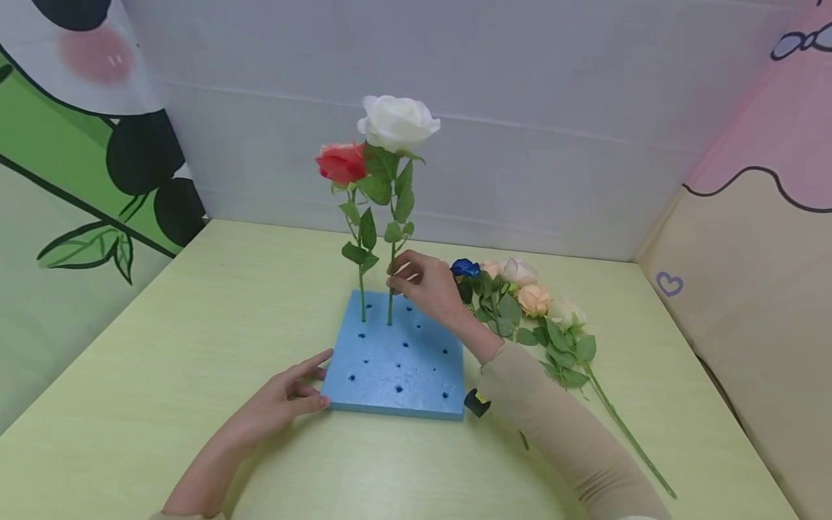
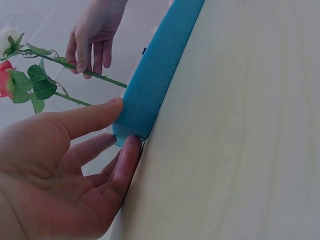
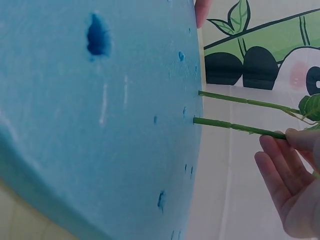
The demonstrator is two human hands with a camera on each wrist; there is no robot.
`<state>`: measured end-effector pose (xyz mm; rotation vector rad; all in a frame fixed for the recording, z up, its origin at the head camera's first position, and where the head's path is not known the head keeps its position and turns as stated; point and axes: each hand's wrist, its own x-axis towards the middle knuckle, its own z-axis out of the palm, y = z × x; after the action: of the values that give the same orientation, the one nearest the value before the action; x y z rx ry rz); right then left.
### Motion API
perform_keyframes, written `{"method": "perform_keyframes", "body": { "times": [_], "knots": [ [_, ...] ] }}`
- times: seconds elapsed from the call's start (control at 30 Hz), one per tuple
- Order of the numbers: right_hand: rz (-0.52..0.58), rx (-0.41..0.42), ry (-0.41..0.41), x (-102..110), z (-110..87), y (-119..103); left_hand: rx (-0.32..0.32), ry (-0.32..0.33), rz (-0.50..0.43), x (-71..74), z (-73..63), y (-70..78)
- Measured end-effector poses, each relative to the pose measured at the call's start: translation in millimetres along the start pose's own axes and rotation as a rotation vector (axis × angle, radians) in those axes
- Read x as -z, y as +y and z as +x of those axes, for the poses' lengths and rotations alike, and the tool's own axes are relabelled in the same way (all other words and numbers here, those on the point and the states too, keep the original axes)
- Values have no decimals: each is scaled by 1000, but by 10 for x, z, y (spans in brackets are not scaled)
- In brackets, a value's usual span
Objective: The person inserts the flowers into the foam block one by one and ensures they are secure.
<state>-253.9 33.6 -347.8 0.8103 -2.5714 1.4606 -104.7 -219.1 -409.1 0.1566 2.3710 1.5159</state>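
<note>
At the near left side of the blue block (image 1: 377, 386), your left hand (image 1: 284, 397) rests fingers and thumb against the edge; that grip is loose, wrapped round nothing. Light pressure there should do: brace the block, don't shove it across the tabletop (image 1: 260, 310). Just beside the block's right side sits a small black object (image 1: 477, 402), identity unclear; watch your right sleeve (image 1: 533, 390) near it. Farther in, over the back part of the block, your right hand (image 1: 429, 289) pinches the stem of the white rose (image 1: 398, 124), grip closed on it between thumb and fingers. The stem's foot meets the block's top; can't tell how deep it sits. Best to press straight down along the stem, pinching lower if it bends, and check it's firm before letting go. The red rose (image 1: 341, 164) stands just left, its stem also at the block; leaves overlap from your viewpoint, so mind snags. Off right, loose flowers (image 1: 534, 300) lie on the tabletop. Behind everything hangs a pale backdrop (image 1: 552, 144).
</note>
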Motion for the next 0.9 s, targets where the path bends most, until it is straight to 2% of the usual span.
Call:
{"method": "perform_keyframes", "body": {
  "times": [0.57,0.9],
  "knots": [
    [34,-2,-107,18,20,23,-3,0,-3,-2,-3,-30],
    [28,37,-115,26,29,48,12,4,7,-10,17,-25]
  ]
}}
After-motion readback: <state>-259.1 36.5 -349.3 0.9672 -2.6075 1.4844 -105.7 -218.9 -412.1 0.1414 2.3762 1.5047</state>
